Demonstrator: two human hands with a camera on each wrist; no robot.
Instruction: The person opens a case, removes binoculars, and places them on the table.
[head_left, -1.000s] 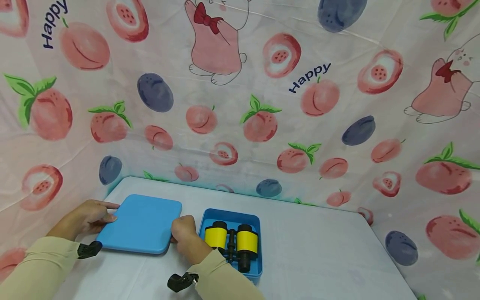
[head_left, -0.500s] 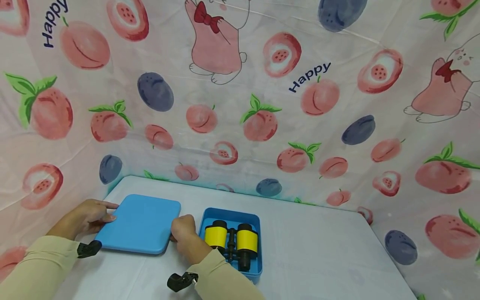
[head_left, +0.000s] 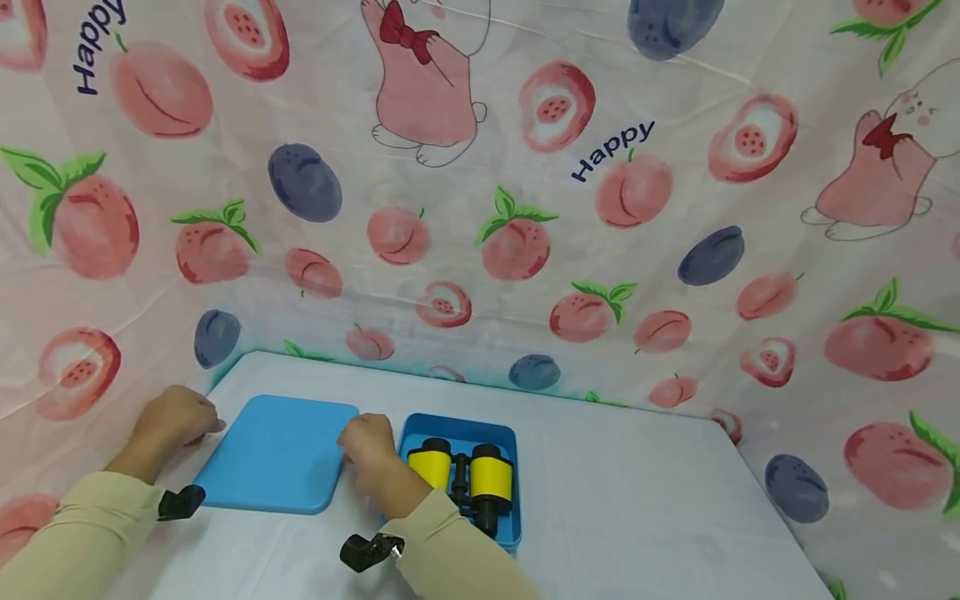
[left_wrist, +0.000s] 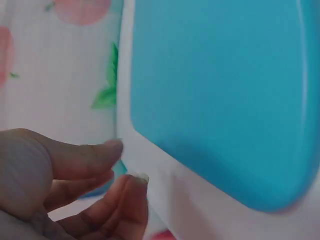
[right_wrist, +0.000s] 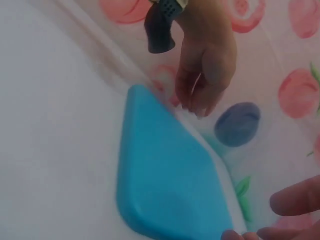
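Observation:
A flat blue lid (head_left: 277, 454) with rounded corners lies on the white table at the left. My left hand (head_left: 176, 421) is just off its left edge; in the left wrist view a gap separates the loosely bent fingers (left_wrist: 132, 200) from the lid. By the lid's right edge is my right hand (head_left: 378, 458), thumb (right_wrist: 297, 197) apart from the fingers, fingertips right at the edge in the right wrist view. Right of that hand stands an open blue box (head_left: 465, 427) holding yellow-and-black binoculars (head_left: 491, 479). My right forearm hides part of the box's near side.
The white table (head_left: 637, 500) extends to the right of the box. Cloth walls (head_left: 450, 192) printed with fruit and rabbits enclose it at the back and both sides. A black device (head_left: 180, 502) is strapped at each sleeve cuff.
Both hands have let go of the blue lid, which they held by its edges before. The left hand has lifted away slightly, and the lid now lies flat. The box and binoculars stay put.

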